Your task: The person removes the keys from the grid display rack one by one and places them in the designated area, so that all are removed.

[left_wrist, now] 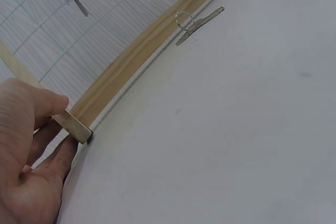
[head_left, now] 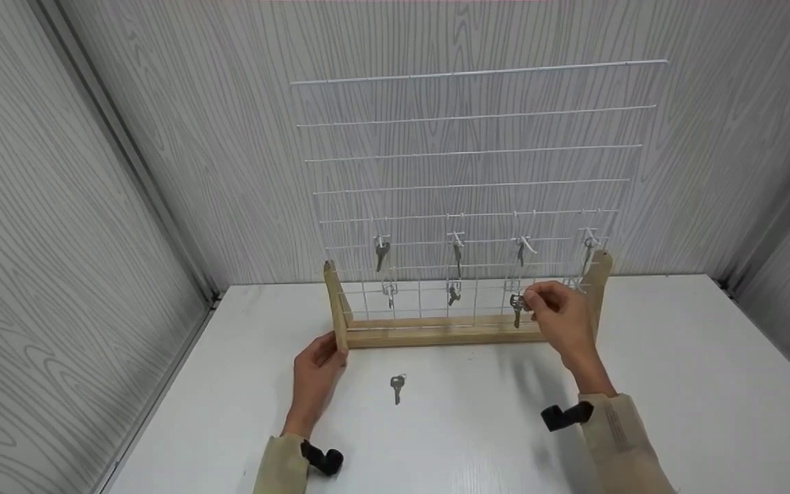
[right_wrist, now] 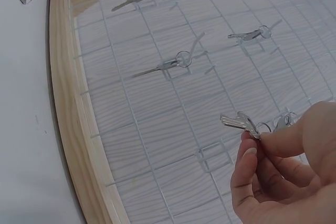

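Observation:
A white wire grid point(head_left: 470, 171) stands in a wooden frame point(head_left: 436, 333) on a white table point(head_left: 676, 384). Several keys hang from its hooks, such as one key point(head_left: 381, 252) at the upper left. My right hand point(head_left: 529, 302) pinches a key with a ring point(head_left: 517, 310) at a lower-row hook on the right; the right wrist view shows this key point(right_wrist: 239, 123) between thumb and fingers point(right_wrist: 247, 161), close to the grid. My left hand point(head_left: 333, 346) grips the frame's left foot point(left_wrist: 73, 124), thumb on top. A loose key point(head_left: 397, 388) lies on the table between my hands.
Grey wood-grain walls point(head_left: 93, 206) close in the table on three sides. Black wrist straps point(head_left: 566, 415) sit on both beige sleeves. Bare tabletop lies in front of the frame and to its right.

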The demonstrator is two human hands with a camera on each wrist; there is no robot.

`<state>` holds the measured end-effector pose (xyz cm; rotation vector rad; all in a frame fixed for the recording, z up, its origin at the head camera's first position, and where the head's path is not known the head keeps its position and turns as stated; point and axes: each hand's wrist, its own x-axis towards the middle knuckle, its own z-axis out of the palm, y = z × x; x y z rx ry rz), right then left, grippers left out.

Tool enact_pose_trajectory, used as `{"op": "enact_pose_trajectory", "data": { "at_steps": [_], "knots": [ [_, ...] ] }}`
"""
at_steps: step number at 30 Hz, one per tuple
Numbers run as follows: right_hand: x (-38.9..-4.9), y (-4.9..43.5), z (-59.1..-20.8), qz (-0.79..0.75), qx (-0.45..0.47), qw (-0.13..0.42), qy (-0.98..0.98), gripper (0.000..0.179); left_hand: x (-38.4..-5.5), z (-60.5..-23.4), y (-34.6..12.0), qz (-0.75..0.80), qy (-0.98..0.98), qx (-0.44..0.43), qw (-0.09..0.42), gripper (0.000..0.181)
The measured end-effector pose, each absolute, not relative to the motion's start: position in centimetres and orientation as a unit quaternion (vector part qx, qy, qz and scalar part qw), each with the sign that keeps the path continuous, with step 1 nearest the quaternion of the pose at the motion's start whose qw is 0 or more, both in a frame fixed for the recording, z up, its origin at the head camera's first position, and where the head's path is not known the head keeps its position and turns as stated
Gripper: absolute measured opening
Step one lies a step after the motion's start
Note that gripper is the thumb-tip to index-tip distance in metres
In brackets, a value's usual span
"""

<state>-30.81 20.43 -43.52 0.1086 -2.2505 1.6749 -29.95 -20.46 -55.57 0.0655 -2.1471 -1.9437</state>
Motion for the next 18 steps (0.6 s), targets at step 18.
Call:
{"op": "enact_pose_trajectory", "data": {
  "at_steps": [18],
  "knots": [
    [-29.7, 18.1, -43.0, 0.566, 0.095, 0.153, -0.805, 0.012, -29.8, -55.6, -20.3, -0.648, -0.749, 0.035, 0.129, 0.043]
  ]
}}
